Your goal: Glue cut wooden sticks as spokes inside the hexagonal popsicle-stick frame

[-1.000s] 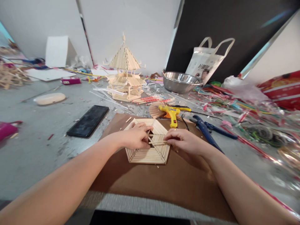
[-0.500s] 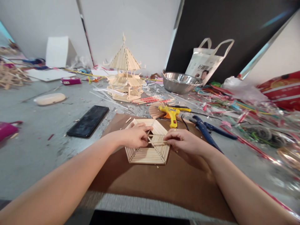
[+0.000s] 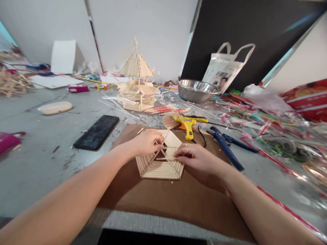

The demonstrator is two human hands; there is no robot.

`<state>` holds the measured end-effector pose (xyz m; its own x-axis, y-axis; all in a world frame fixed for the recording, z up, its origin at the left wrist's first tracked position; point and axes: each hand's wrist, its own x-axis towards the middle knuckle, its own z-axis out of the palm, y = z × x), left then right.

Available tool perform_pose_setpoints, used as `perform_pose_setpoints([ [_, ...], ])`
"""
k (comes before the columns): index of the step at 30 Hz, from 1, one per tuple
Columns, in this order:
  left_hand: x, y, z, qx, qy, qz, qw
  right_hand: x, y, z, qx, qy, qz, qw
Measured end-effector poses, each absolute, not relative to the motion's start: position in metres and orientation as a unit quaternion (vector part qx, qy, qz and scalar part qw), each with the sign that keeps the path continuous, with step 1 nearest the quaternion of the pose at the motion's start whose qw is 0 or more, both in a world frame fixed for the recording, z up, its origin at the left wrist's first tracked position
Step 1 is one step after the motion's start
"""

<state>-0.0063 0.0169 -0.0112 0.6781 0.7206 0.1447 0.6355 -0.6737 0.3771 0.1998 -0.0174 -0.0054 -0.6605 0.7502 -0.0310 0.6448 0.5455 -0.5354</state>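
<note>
On the brown board (image 3: 158, 197) near the front of the bench (image 3: 58, 163) lies a hexagonal panel (image 3: 160, 170) of pale, thin sticks laid in bands around an open middle, ridges running out to its corners. The right hand (image 3: 190, 158) is over the panel's right side, thumb and fingers drawn narrow on a thin stick (image 3: 165, 159) that reaches leftward across the lower part of the opening. The left hand (image 3: 149, 143) covers the panel's upper left, fingertips close together at the opening's edge; I cannot tell whether they grip anything. Just beyond the panel sits a yellow glue gun (image 3: 187, 126), with blue-handled pliers (image 3: 227, 146) to the right of it. A dark phone (image 3: 97, 132) lies left of the board. Farther back stand a tiered stick pavilion (image 3: 138, 66) with a pointed roof and, to its right, a metal bowl (image 3: 198, 92), a white bag (image 3: 221, 69) just behind the bowl.
</note>
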Motion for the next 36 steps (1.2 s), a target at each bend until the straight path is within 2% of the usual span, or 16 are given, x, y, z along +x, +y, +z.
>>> perform_pose_setpoints([
  [23,-0.009,0.014,-0.012,0.885,0.429,0.075,0.163,0.191,-0.024,-0.008,-0.390,-0.881,0.246,0.106],
  [36,-0.004,0.004,-0.008,0.925,0.343,0.004,0.160,0.191,-0.024,-0.008,-0.394,-0.874,0.261,0.110],
])
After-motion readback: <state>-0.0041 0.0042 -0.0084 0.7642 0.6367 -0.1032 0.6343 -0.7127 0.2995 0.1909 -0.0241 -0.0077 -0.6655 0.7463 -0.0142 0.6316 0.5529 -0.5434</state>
